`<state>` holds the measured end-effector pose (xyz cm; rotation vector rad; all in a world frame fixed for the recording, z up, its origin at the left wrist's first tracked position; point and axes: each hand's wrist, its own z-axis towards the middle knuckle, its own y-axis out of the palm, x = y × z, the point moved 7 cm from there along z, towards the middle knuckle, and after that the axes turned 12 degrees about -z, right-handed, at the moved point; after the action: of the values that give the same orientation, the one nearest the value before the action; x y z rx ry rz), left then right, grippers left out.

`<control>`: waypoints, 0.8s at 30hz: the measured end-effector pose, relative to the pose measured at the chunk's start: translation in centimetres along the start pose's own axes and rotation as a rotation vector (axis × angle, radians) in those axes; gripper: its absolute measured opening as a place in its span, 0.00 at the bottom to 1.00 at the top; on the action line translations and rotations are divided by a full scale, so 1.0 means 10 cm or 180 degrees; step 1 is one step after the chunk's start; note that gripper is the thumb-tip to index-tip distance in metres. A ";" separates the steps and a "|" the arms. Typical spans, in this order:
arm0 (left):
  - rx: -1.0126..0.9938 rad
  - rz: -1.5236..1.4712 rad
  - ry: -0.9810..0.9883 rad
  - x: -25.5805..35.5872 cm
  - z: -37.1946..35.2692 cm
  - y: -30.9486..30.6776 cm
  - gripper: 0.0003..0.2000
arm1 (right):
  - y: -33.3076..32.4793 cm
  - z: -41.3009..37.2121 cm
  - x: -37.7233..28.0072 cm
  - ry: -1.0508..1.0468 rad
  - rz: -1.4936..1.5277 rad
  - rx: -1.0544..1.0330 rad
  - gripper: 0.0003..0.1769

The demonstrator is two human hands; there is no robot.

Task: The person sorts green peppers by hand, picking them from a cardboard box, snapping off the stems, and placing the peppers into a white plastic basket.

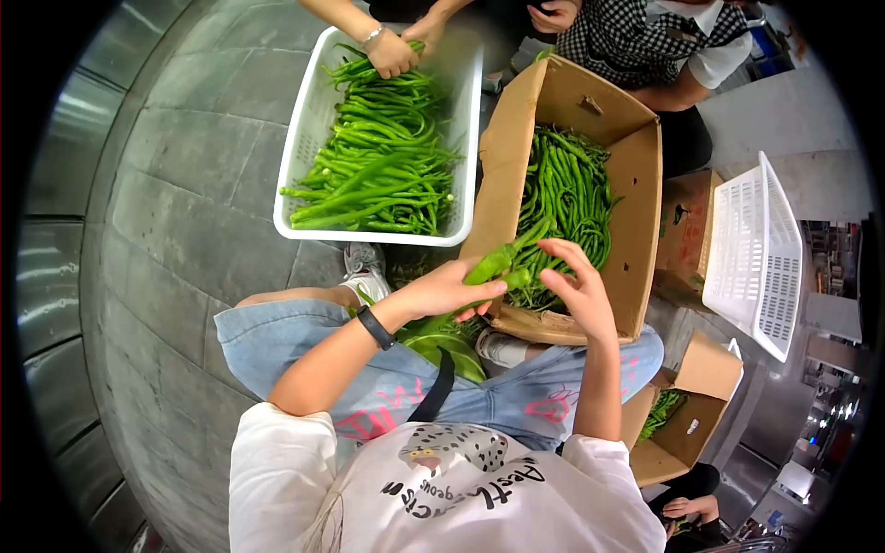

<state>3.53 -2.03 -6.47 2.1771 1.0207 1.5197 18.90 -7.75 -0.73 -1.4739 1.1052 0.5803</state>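
Observation:
My left hand [448,291], with a black band on its wrist, is closed around a few long green peppers [494,263] in front of my knees. Their ends stick out past the thumb toward the cardboard box [505,138]. My right hand [583,293] hovers just right of them, over the box's near edge. Its thumb and index finger are apart, with nothing visible between them. Inside the box lies a heap of thin green peppers [572,189]. Left of the box, a white plastic basket [288,175] holds more long green peppers [383,161].
Another person's hands [395,55] reach into the basket's far end. A person in a checked garment [608,41] sits behind the box. To the right are a white crate [758,249] and a smaller cardboard box [705,369] with peppers. Something green [442,350] lies between my legs.

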 end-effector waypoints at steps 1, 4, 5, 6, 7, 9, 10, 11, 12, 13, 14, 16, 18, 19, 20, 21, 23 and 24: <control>-0.0021 0.0109 -0.0028 -0.02 0.01 0.01 0.18 | 0.02 0.04 -0.03 -0.0201 0.0313 0.0039 0.19; -0.0046 0.0271 -0.0093 -0.05 0.03 0.02 0.17 | 0.17 0.13 -0.09 -0.0085 0.0799 0.0054 0.13; -0.0046 0.0292 -0.0106 -0.05 0.03 0.02 0.17 | 0.22 0.15 -0.08 0.0019 0.0912 0.0046 0.11; -0.0107 0.0343 -0.0096 -0.03 0.02 0.05 0.17 | 0.25 0.16 -0.06 0.0123 0.1022 0.0033 0.10; -0.0166 0.0388 -0.0087 0.00 0.00 0.08 0.17 | 0.28 0.18 -0.01 0.0229 0.1363 0.0029 0.10; -0.0277 0.0422 -0.0096 0.01 -0.02 0.13 0.16 | 0.36 0.20 0.10 0.0454 0.2042 0.0012 0.11; -0.0332 0.0415 -0.0114 0.00 -0.02 0.15 0.16 | 0.39 0.19 0.12 0.0625 0.2158 0.0030 0.13; -0.0391 0.0410 -0.0131 -0.01 -0.02 0.17 0.16 | 0.43 0.19 0.12 0.0735 0.2487 -0.0116 0.14; -0.0371 0.0402 -0.0085 0.01 -0.02 0.18 0.15 | 0.45 0.17 0.12 0.0843 0.2814 -0.0259 0.15; -0.0342 0.0344 -0.0047 0.01 -0.01 0.16 0.15 | 0.47 0.16 0.12 0.0949 0.3137 -0.0404 0.15; -0.0311 0.0287 -0.0004 0.01 0.00 0.12 0.14 | 0.48 0.16 0.16 0.0903 0.3080 -0.0404 0.16; -0.0216 0.0194 0.0108 -0.01 0.04 0.05 0.17 | 0.35 0.19 0.17 0.0677 0.3174 -0.0111 0.15; -0.0029 -0.0264 0.0383 0.14 0.01 -0.05 0.15 | 0.16 0.20 0.26 0.0644 0.2950 0.0427 0.12; 0.0113 -0.0553 0.0537 0.29 -0.05 -0.11 0.14 | 0.03 0.19 0.33 0.0777 0.2435 0.0880 0.14; 0.0339 -0.0802 0.0769 0.41 -0.10 -0.24 0.12 | -0.08 0.19 0.45 0.0710 0.1472 0.0877 0.16; 0.0565 -0.1051 0.1004 0.52 -0.17 -0.38 0.11 | -0.19 0.18 0.61 0.0629 0.0509 0.0859 0.17; 0.0559 -0.1790 0.1679 0.83 -0.31 -0.63 0.11 | -0.23 0.12 0.77 0.0830 -0.1209 0.0619 0.21; 0.0375 -0.2292 0.1964 0.95 -0.38 -0.75 0.12 | -0.19 0.09 0.84 0.0765 -0.1621 0.0467 0.20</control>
<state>-0.95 9.27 -2.81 1.1410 1.8544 1.7723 24.40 -9.70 -7.08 -1.6426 0.8787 -0.0336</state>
